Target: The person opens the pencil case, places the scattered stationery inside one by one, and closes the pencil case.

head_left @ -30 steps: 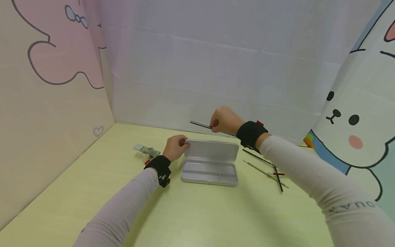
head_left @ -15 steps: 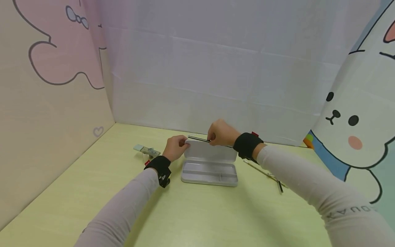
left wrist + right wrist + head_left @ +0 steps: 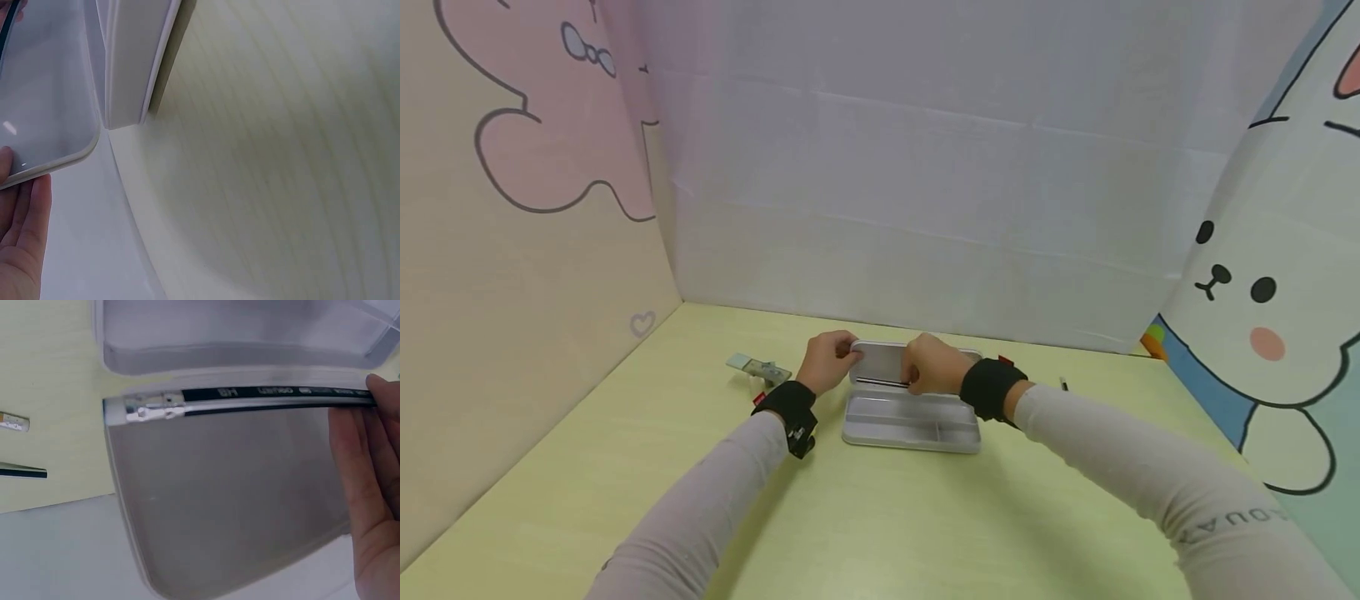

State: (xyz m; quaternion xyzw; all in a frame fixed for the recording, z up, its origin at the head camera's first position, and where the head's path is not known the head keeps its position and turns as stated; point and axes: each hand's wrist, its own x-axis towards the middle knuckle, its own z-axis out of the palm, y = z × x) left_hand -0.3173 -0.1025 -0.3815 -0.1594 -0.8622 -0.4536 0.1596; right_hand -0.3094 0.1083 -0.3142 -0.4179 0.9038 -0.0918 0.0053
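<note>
A pale pencil case (image 3: 872, 433) lies on the table with its lid (image 3: 878, 358) raised. At the lid's left corner, my left hand (image 3: 826, 362) pinches the rim, thumb inside and fingers behind in the left wrist view. My right hand (image 3: 936, 365) pinches a black-and-silver striped pencil (image 3: 269, 402) with a white eraser end. That pencil runs sideways across the lid's inside, near the hinge, above the base's compartments. Most of its right half is hidden behind my hand in the head view.
Left of the case lies a small pale greyish item (image 3: 758, 367), its kind unclear. To the right, a white-tipped pencil end (image 3: 14, 421) and a dark stick end (image 3: 24, 470) show on the table. Printed cloth walls stand behind and at both sides.
My right hand has lowered the pencil from above the case to inside the raised lid. The left hand keeps its grip on the lid. My right sleeve now covers most of the loose sticks.
</note>
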